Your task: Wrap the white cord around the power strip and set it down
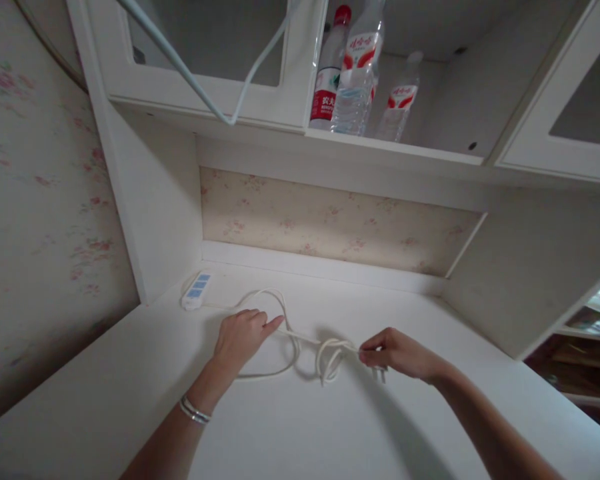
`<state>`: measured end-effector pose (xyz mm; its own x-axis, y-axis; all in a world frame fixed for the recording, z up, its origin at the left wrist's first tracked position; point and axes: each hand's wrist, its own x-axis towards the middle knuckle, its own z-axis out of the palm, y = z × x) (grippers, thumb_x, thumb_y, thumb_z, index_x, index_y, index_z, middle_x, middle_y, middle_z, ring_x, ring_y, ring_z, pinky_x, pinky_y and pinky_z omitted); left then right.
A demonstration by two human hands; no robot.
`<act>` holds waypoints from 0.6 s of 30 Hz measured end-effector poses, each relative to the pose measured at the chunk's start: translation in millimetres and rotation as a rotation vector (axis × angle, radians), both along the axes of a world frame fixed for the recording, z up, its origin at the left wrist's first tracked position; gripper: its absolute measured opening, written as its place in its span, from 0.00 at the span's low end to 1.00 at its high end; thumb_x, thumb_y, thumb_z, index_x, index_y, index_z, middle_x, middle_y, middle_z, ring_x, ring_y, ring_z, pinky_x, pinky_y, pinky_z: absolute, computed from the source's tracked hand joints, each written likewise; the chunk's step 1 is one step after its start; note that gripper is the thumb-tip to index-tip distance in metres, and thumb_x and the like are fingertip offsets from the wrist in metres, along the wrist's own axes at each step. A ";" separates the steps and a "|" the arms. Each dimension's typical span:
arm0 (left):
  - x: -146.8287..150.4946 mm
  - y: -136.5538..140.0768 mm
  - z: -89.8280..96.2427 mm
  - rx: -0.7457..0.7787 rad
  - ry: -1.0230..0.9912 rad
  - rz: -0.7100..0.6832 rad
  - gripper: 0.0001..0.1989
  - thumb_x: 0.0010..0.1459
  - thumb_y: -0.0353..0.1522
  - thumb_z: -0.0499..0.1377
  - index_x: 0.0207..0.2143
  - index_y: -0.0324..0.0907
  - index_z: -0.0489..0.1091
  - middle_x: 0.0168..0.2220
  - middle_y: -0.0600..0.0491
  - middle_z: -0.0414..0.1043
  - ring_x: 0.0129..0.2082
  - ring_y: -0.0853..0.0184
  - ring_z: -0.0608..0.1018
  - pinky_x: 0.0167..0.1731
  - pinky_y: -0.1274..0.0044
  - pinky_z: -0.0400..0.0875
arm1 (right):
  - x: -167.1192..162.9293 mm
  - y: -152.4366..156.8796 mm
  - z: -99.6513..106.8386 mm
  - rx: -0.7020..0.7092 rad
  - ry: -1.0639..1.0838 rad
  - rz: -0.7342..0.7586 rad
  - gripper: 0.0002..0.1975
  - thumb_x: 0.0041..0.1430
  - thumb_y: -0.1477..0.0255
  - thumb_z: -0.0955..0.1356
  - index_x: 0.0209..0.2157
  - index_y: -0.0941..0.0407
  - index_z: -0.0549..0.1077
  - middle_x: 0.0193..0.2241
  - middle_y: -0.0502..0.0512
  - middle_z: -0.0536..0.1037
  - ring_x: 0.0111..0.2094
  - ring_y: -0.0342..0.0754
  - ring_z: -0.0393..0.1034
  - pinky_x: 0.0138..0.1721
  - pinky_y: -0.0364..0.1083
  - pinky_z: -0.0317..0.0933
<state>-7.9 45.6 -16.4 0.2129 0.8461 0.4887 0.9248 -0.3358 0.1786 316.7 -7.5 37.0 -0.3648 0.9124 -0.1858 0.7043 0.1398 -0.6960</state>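
My left hand (243, 337), with a silver bracelet on its wrist, is closed around a white power cord (300, 335). My right hand (397, 353) pinches the same cord close to its plug (379, 375), whose prongs point down below the fingers. Between my hands the cord is stretched, with a loose knot of several loops (331, 357) nearer the right hand. More cord curves over the desktop behind and below my left hand. It runs to a white power strip (198, 291) with blue socket faces, lying at the back left.
The white desktop (280, 433) extends under both hands, with side panels left and right. Overhead, an open cupboard compartment holds several plastic bottles (357, 73). A pale bent rod or tube (200, 90) hangs across the upper left. Shelves (580, 360) stand at the far right.
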 end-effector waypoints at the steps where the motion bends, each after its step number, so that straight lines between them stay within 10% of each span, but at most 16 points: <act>1: -1.2 4.3 -0.6 0.019 0.012 0.016 0.28 0.60 0.50 0.43 0.22 0.41 0.70 0.25 0.47 0.72 0.29 0.62 0.74 0.26 0.77 0.57 | 11.4 -3.7 2.5 -0.030 0.017 -0.002 0.16 0.52 0.62 0.66 0.20 0.59 0.72 0.15 0.45 0.61 0.20 0.39 0.50 0.23 0.40 0.46; 11: 1.9 24.5 -17.2 -0.130 -0.065 0.072 0.30 0.58 0.53 0.43 0.20 0.42 0.69 0.24 0.47 0.73 0.26 0.61 0.75 0.25 0.76 0.56 | 59.6 -27.5 -13.5 -0.234 0.355 -0.263 0.18 0.44 0.71 0.68 0.41 0.56 0.73 0.19 0.47 0.70 0.17 0.39 0.54 0.17 0.39 0.42; 16: -22.2 27.9 -15.8 -0.291 -0.449 0.064 0.30 0.52 0.56 0.48 0.15 0.41 0.62 0.15 0.54 0.63 0.21 0.66 0.69 0.24 0.78 0.55 | 86.2 -44.7 -33.2 -0.268 0.560 -0.357 0.11 0.41 0.63 0.69 0.24 0.57 0.74 0.13 0.53 0.69 0.14 0.42 0.58 0.16 0.41 0.44; 18: -24.5 26.7 -8.6 -0.436 -0.760 -0.036 0.29 0.52 0.56 0.49 0.15 0.41 0.57 0.13 0.57 0.57 0.17 0.71 0.64 0.21 0.79 0.54 | 97.6 -52.4 -31.6 -0.038 0.507 -0.411 0.18 0.41 0.53 0.68 0.19 0.55 0.72 0.11 0.55 0.68 0.11 0.43 0.57 0.14 0.43 0.42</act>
